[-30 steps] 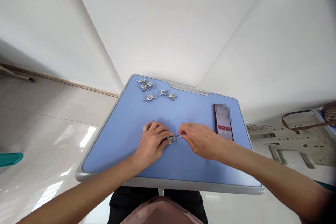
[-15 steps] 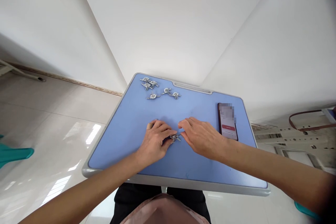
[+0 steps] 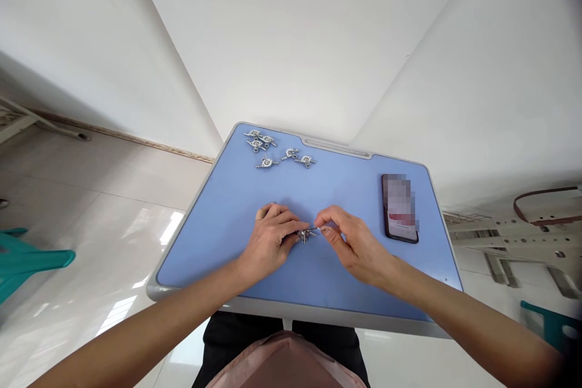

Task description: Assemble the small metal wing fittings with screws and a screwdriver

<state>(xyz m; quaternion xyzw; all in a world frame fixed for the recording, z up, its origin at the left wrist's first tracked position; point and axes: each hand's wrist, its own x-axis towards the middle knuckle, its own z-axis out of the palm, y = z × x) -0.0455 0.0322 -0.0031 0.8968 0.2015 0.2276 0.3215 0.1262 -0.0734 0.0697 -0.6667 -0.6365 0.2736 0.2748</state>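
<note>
My left hand (image 3: 273,235) is closed over a small silvery metal fitting (image 3: 305,235), pinching its left side between thumb and fingers just above the blue desk top. The fitting has a rounded middle with short prongs sticking out; part of it is hidden by my fingers. At its right, my right hand (image 3: 350,237) holds a thin metal rod (image 3: 313,228) between thumb and curled index finger. Whether the rod is a separate tool or part of the fitting, I cannot tell. Several similar metal fittings (image 3: 267,162) lie near the back left of the desk.
A phone (image 3: 401,231) with its screen lit lies on the right of the blue desk (image 3: 218,218). A shallow groove (image 3: 336,147) runs along the far edge, close to white walls. Teal stools (image 3: 34,257) stand on the tiled floor at both sides.
My right hand has turned at the wrist and shifted slightly right, so its thumb now shows. My left hand keeps its grip on the fitting. The whole view has shifted a little.
</note>
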